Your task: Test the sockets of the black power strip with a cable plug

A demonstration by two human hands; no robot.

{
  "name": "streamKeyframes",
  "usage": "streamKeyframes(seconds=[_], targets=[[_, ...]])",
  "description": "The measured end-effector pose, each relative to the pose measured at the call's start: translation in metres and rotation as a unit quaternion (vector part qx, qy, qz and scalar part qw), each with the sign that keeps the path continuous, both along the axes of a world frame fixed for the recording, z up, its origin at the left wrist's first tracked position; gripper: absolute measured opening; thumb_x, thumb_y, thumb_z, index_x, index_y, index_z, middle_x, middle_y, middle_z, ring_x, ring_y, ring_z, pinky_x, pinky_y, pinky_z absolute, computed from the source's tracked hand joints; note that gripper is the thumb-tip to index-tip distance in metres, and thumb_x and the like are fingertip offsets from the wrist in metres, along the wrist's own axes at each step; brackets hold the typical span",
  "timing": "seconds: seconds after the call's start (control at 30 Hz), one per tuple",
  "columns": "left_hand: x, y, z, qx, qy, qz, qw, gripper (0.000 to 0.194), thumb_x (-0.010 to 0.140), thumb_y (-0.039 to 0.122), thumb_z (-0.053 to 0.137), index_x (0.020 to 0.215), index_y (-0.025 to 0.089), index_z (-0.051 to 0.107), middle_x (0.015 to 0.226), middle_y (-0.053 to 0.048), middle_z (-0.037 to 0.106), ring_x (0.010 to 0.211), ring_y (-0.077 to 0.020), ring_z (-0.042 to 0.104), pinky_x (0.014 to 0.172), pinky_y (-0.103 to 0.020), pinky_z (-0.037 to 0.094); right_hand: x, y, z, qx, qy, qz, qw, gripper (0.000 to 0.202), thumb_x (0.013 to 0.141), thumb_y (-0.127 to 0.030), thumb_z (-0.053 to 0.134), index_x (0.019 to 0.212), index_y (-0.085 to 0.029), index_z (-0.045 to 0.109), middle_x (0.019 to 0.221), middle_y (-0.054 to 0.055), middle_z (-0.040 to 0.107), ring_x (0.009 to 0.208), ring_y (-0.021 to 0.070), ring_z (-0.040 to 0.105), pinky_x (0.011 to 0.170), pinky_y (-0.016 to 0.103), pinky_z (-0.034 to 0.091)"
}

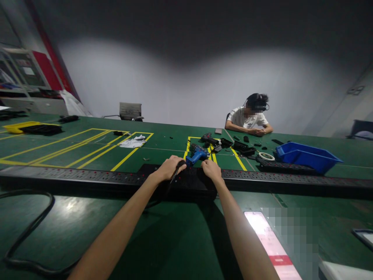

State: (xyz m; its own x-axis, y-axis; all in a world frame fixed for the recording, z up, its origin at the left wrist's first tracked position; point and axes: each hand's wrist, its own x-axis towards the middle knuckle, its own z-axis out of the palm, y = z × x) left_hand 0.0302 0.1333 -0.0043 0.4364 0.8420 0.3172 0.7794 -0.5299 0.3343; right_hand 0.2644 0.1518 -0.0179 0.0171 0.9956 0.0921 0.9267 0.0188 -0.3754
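A long black power strip [256, 177] with rows of sockets lies across the green table, with a wider black box section [192, 182] at its middle. My left hand [170, 168] is closed around a black cable [173, 177] above this box. Curled fingers close my right hand [211, 170] over the right part of the box; what they hold, if anything, is hidden. Just beyond both hands, a blue cordless drill [198, 153] lies between them.
A blue bin [305, 154], a roll of tape [266, 156] and black parts [243, 147] lie right of the drill. White gloves [133, 142] lie left. A phone [269, 241] sits by my right forearm; a thick cable [29, 225] loops at left. Opposite sits a person [243, 118].
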Motion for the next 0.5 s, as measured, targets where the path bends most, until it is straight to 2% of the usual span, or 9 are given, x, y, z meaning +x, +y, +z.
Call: streamKeyframes(seconds=[0.17, 0.3, 0.37, 0.5], targets=[[0.002, -0.004, 0.004, 0.036, 0.02, 0.007, 0.999, 0.037, 0.089, 0.047, 0.049, 0.112, 0.023, 0.065, 0.112, -0.007, 0.065, 0.11, -0.0241, 0.052, 0.096, -0.039, 0.04, 0.0, -0.001, 0.001, -0.004, -0.006, -0.001, 1.0, 0.039, 0.091, -0.035, 0.033, 0.098, -0.023, 0.069, 0.103, 0.009, 0.068, 0.096, 0.0255, 0.062, 0.075, 0.031, 0.044], [0.004, -0.008, 0.004, 0.047, 0.015, 0.0, 0.999, 0.041, 0.091, 0.04, 0.047, 0.129, 0.027, 0.055, 0.115, -0.006, 0.065, 0.105, -0.0225, 0.056, 0.092, -0.037, 0.04, 0.0, -0.001, 0.001, -0.004, -0.009, 0.0, 1.0, 0.038, 0.091, -0.035, 0.033, 0.098, -0.023, 0.069, 0.103, 0.01, 0.068, 0.097, 0.0262, 0.062, 0.075, 0.032, 0.044], [0.006, -0.009, 0.005, 0.053, 0.018, 0.002, 0.998, 0.036, 0.09, 0.038, 0.047, 0.123, 0.028, 0.06, 0.111, -0.004, 0.067, 0.102, -0.0221, 0.058, 0.092, -0.036, 0.04, 0.0, -0.001, 0.001, -0.002, -0.011, 0.0, 1.0, 0.038, 0.091, -0.035, 0.033, 0.098, -0.023, 0.069, 0.104, 0.01, 0.068, 0.097, 0.0265, 0.062, 0.075, 0.032, 0.044], [0.012, -0.009, 0.007, 0.059, 0.023, 0.028, 0.998, 0.026, 0.086, 0.043, 0.052, 0.094, 0.026, 0.07, 0.096, -0.003, 0.07, 0.094, -0.0214, 0.061, 0.091, -0.036, 0.039, 0.0, -0.002, 0.001, -0.001, -0.018, -0.001, 1.0, 0.037, 0.091, -0.034, 0.034, 0.099, -0.023, 0.069, 0.104, 0.01, 0.068, 0.098, 0.0263, 0.062, 0.076, 0.032, 0.044]])
